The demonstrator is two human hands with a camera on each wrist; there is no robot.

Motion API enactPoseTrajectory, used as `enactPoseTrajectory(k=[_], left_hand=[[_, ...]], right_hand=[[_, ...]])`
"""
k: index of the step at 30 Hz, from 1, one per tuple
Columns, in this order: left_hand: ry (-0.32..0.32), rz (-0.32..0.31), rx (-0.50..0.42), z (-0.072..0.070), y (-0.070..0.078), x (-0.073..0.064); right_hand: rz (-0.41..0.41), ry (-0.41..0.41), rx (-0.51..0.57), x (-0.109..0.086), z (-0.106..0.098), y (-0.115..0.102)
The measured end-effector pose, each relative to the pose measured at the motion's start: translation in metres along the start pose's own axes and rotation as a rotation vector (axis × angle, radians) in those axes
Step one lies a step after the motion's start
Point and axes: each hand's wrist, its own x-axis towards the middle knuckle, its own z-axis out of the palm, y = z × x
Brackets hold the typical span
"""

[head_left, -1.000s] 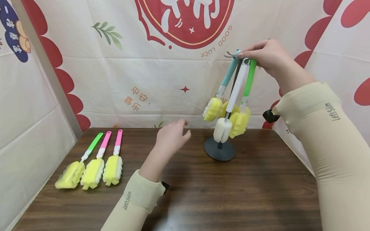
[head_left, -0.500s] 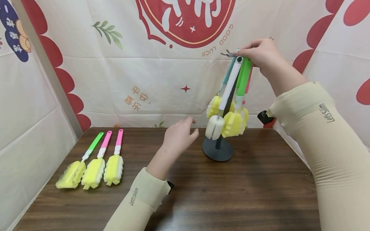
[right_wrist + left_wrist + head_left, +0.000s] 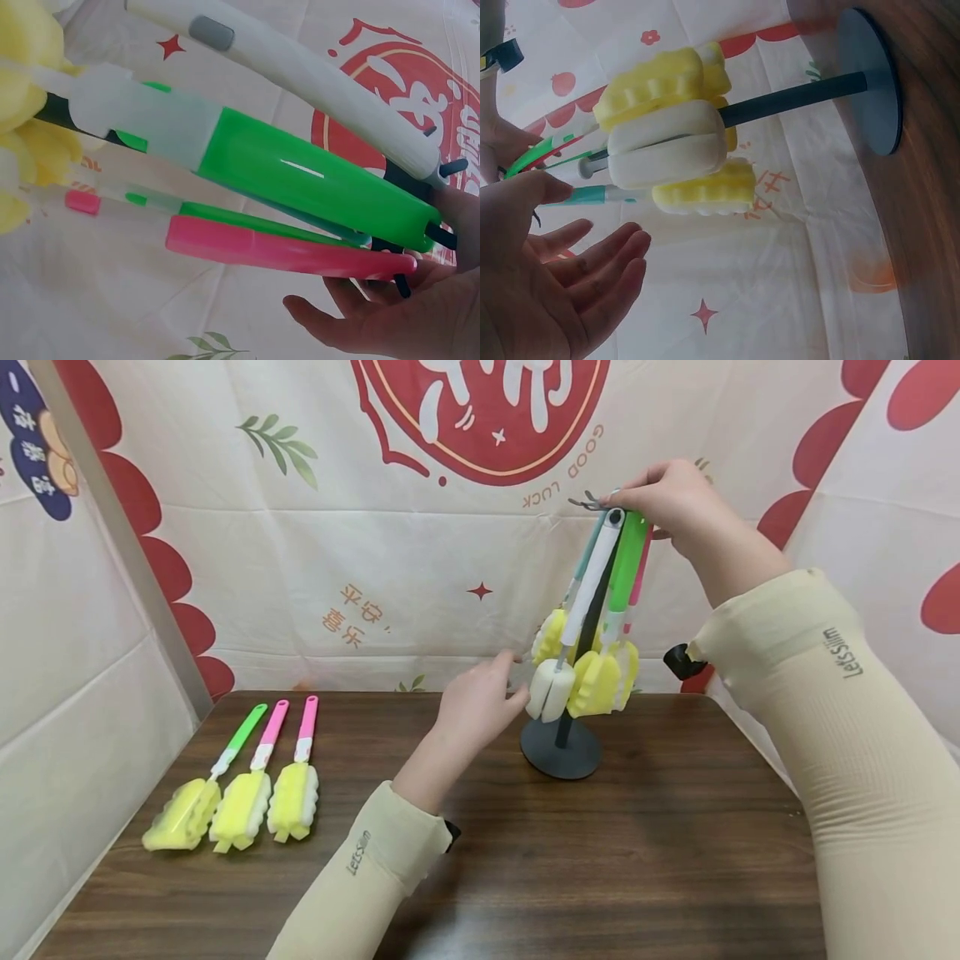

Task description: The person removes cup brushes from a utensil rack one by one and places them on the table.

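Note:
A black stand (image 3: 561, 748) with a round base has several sponge bottle brushes hanging from hooks at its top. In the head view, the white brush (image 3: 551, 690) hangs front left, with a green-handled brush (image 3: 596, 683) to its right. A pink handle (image 3: 292, 251) and more green and teal handles show behind. My right hand (image 3: 682, 510) grips the top of the stand between thumb and fingers. My left hand (image 3: 480, 697) is just left of the white sponge head; the left wrist view shows its fingers (image 3: 604, 262) extended, with nothing in them.
Three brushes with yellow-and-white sponge heads lie side by side at the table's left: a green-handled one (image 3: 187, 814), a pink one (image 3: 242, 810) and another pink one (image 3: 294, 802). A printed cloth (image 3: 420, 577) hangs behind the brown table (image 3: 600, 877).
The hanging brushes have turned round the stand: the white one swung left and a pink handle came into sight at right. The stand shifted slightly left. My left hand moved right, closer to it.

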Motion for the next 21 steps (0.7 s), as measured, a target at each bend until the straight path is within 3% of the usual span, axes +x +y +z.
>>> enactPoseTrajectory(k=[11,21], left_hand=[[0.012,-0.001,-0.091,0.010,0.005,0.005],[0.003,0.020,-0.076,0.020,0.004,0.010]], right_hand=[[-0.063,-0.043,-0.089,0.008,-0.001,-0.005],[-0.132,-0.081,-0.248,0.014,0.001,-0.011]])
